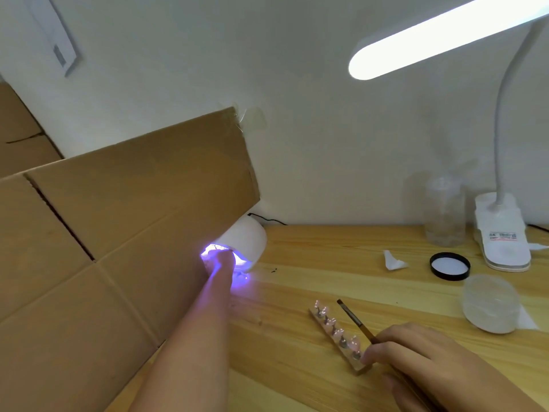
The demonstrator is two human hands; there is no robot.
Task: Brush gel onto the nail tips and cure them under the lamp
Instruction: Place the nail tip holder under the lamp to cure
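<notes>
Curing stage is under way. The curing lamp (248, 234), a small white dome at the back left of the tabletop (297, 257), is glowing violet at its mouth and is throwing that light onto the wood in front of it.

The left hand (222, 261) is reaching into the lamp mouth. Its fingers are lying inside the glow and are hidden, so whether they are apart, together or clamped on a tip cannot be told. Nothing it may be carrying is showing.

The right hand (421, 355) is curling its fingers round the handle of the brush (355, 319), with the bristle end pointing up and away, clear of any surface. Its fingertips are also touching the near end of the holder strip (361, 367).

The nail tips (334, 328) are standing in a row on that strip, on the tabletop, well apart from the lamp. They are glinting, which suggests gel is on them, though this is a judgement only.

Assessment: brushing is appearing largely done or paused; curing of the row on the strip is remaining.

Also present: a cardboard box (118, 233) at left, a lit desk lamp (430, 40), a black lid (450, 266) and a clear jar (493, 304).
</notes>
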